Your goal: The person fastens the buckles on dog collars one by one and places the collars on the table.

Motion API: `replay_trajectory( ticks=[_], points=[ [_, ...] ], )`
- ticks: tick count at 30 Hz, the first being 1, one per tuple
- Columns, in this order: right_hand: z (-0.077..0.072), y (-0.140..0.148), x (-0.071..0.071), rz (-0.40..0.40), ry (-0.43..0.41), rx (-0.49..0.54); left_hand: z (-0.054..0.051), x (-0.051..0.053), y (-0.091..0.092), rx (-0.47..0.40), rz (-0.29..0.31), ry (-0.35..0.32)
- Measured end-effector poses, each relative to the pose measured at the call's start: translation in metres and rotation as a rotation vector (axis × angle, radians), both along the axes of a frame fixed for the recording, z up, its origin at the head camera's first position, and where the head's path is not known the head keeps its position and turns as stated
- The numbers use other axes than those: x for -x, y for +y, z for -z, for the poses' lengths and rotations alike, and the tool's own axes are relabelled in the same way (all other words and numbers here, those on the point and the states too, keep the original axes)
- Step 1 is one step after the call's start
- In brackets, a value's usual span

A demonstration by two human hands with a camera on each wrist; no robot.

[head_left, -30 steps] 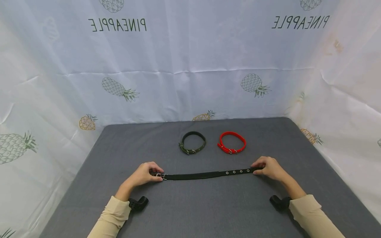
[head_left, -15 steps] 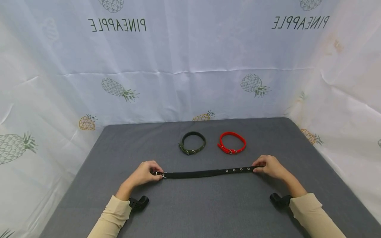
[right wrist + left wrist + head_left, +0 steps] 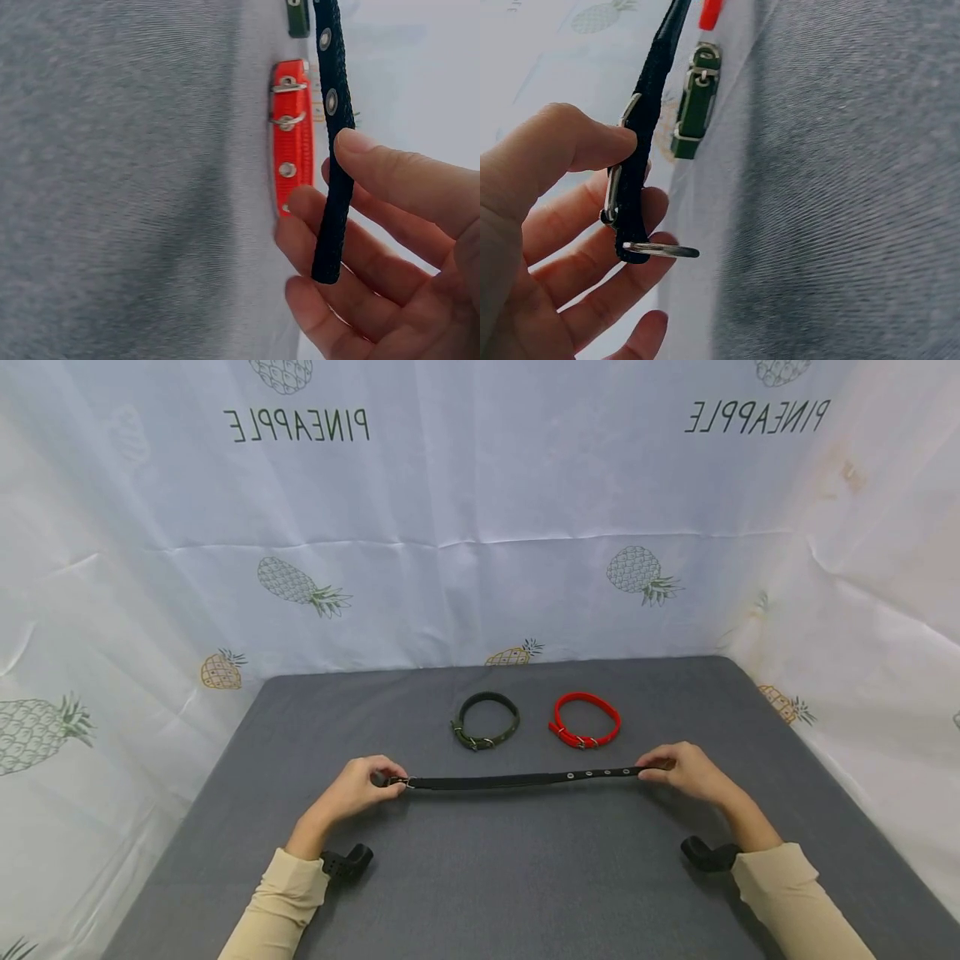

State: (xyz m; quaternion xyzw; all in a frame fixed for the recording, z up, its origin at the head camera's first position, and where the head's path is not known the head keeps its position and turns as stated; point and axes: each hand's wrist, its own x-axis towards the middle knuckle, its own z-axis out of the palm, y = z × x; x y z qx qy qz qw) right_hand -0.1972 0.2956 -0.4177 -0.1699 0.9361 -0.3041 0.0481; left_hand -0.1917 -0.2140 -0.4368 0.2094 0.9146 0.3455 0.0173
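A black collar [image 3: 487,782] is stretched out nearly straight between both hands, slightly above the table. My left hand [image 3: 362,787] pinches its buckle end between thumb and fingers; a metal ring [image 3: 664,250] sticks out there in the left wrist view. The tapered end with metal eyelets [image 3: 331,101] is pinched by my right hand [image 3: 686,768], its tip hanging past the thumb. Behind the strap, a green collar [image 3: 486,742] and a red collar [image 3: 583,741] lie buckled into loops, side by side.
Everything is over a dark grey cloth-covered table [image 3: 510,877]. White curtains [image 3: 480,485] with pineapple prints enclose the back and both sides. A black camera mount [image 3: 348,862] sits on the left wrist, another mount [image 3: 708,855] on the right.
Both hands have lifted the black collar a little off the table and moved it slightly away from me, toward the two looped collars. Those two have stayed in place.
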Motion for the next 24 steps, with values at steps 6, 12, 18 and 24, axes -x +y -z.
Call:
replay_trajectory(
  ticks=[6,12,18,24],
  points=[
    [-0.008,0.001,-0.001,0.005,-0.03,0.035,-0.005,0.001,-0.002,0.014,-0.014,-0.037],
    [-0.019,0.001,-0.003,0.019,-0.034,0.044,-0.011,0.001,-0.003,-0.024,-0.026,-0.065],
    [-0.027,-0.001,-0.004,0.051,-0.003,0.067,-0.018,0.002,-0.005,-0.066,-0.048,-0.08],
    [-0.032,-0.003,-0.005,0.062,0.058,0.084,-0.024,0.003,-0.006,-0.115,-0.075,-0.084]
  ],
)
